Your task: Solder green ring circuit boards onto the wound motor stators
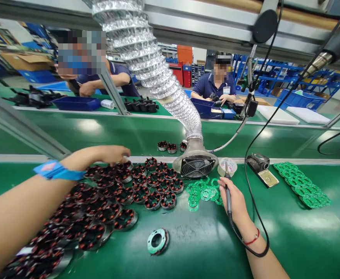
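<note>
My right hand [234, 197] is closed around the grey handle of a soldering iron [228, 195], its tip pointing up towards a round white tub [227, 167]. Over the far side of a large cluster of motor stators [126, 195] with copper windings is my left hand [113, 155], wrist wearing a blue band. Its fingers bend down by one stator [125, 175]; they are partly hidden and blurred, so a grip cannot be made out. Apart from the cluster, a single stator with a green ring board on top [157, 241] lies nearest me. Loose green ring-shaped circuit boards [203, 192] are left of my right hand.
A fume extractor fan [197, 167] on a silver duct [175, 97] hangs mid-bench. Right of it are a soldering iron stand [258, 164] and a panel of green boards [302, 185]. The iron's cable [249, 182] loops by my right wrist. Two people work across the bench.
</note>
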The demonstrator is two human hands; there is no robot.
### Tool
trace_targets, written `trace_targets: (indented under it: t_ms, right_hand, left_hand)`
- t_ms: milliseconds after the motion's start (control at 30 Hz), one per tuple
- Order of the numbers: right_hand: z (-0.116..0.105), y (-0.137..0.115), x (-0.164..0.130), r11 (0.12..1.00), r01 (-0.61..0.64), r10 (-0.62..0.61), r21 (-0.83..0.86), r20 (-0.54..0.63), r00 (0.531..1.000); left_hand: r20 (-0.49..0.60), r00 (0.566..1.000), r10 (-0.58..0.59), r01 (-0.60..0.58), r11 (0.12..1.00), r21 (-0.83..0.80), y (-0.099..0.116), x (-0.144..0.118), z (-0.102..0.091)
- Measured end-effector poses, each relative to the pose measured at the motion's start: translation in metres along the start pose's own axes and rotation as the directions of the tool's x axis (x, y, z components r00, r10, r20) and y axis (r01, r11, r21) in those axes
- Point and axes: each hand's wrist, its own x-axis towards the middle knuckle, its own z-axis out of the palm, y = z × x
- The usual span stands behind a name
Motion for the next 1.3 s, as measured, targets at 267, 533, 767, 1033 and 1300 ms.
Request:
trace_targets:
  t_ms: [267, 533, 767, 1033, 1300]
  right_hand:
    - [-0.002, 0.001, 0.001, 1.0, 0.004, -0.005, -0.01, -0.022, 1.0]
    - [0.001, -0.004, 0.001, 1.0, 0.025, -0.025, -0.013, -0.035, 0.999]
    - [0.002, -0.003, 0.0, 1.0, 0.025, -0.025, -0.02, -0.032, 0.999]
    - [0.004, -0.001, -0.001, 0.999, 0.022, -0.022, -0.027, -0.033, 0.999]
    - [0.004, -0.005, 0.002, 0.998, 0.048, -0.05, -0.03, -0.063, 0.997]
  left_hand:
    - [-0.074, 0.997, 0.008, -0.012, 0.999, -0.05, 0.107, 0.086, 0.031]
    - [-0.066, 0.998, -0.009, 0.01, 1.0, 0.01, 0.115, 0.099, 0.041]
    - [-0.061, 0.953, 0.296, -0.296, 0.955, 0.007, 0.133, 0.092, 0.044]
    - [0.06, 0.928, 0.369, -0.371, 0.927, 0.047, 0.145, 0.106, 0.044]
    - [-0.04, 0.951, 0.308, -0.299, 0.943, 0.145, 0.129, 0.089, 0.037]
